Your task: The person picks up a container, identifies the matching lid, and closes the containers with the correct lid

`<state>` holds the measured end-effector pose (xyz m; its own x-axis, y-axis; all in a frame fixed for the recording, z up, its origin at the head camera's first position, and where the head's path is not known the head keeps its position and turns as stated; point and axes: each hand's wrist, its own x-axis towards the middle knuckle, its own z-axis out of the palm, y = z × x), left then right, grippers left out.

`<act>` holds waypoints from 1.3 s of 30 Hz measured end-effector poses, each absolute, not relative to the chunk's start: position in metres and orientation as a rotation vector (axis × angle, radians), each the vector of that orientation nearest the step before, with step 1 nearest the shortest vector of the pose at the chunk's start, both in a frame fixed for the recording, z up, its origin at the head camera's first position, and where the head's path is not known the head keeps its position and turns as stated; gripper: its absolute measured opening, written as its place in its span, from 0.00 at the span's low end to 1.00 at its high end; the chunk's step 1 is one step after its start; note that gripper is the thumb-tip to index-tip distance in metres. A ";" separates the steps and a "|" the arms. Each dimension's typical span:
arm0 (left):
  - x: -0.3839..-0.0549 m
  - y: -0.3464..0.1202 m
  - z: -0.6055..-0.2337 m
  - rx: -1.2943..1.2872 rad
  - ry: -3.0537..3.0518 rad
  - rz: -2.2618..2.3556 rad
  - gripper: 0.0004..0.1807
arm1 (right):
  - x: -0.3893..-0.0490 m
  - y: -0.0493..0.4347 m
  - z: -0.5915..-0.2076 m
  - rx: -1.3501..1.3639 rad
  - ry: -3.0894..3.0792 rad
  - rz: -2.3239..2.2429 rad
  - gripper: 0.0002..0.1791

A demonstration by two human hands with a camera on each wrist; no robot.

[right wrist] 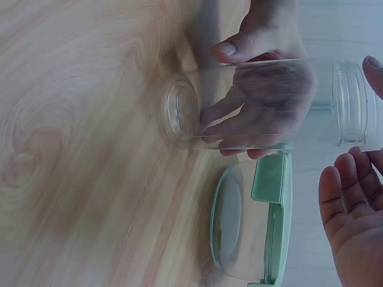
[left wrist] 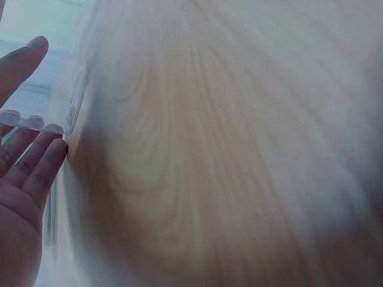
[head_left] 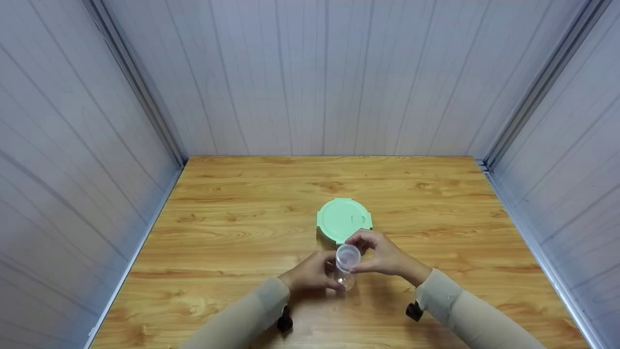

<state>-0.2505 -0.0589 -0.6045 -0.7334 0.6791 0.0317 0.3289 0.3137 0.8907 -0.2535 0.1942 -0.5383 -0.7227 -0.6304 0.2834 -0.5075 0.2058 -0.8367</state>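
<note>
A clear jar (head_left: 345, 281) stands upright on the table before me, with a translucent lid (head_left: 348, 255) at its top. My left hand (head_left: 314, 272) grips the jar's body from the left. In the right wrist view, the left thumb and fingers show around and through the clear wall of the jar (right wrist: 269, 101). With thumb and fingers, my right hand (head_left: 385, 254) holds the lid from the right. The right wrist view catches only part of this hand (right wrist: 356, 233). At the left wrist view's edge, the left hand (left wrist: 27, 185) is partly cut off.
Just beyond the jar sits a round clear container (right wrist: 230, 215) with a light green clip lid (head_left: 343, 220). A wood-grain table (head_left: 232, 213) carries everything. Pale panelled walls (head_left: 324, 77) enclose it at the back and both sides.
</note>
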 end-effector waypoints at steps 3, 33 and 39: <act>-0.251 -0.058 -0.606 0.910 2.237 1.392 0.32 | -0.253 0.194 -0.538 -1.111 2.340 -1.547 0.28; -0.248 -0.055 -0.608 0.805 2.192 1.455 0.28 | -0.246 0.194 -0.544 -0.996 2.344 -1.543 0.26; -0.248 -0.056 -0.609 0.790 2.183 1.451 0.30 | -0.245 0.192 -0.545 -1.004 2.304 -1.588 0.25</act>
<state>-0.2482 -0.0559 -0.6086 -0.7595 0.6502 -0.0197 0.2336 0.3009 0.9246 -0.2453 0.1922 -0.5447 -0.7593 -0.6096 0.2278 -0.4298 0.2068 -0.8789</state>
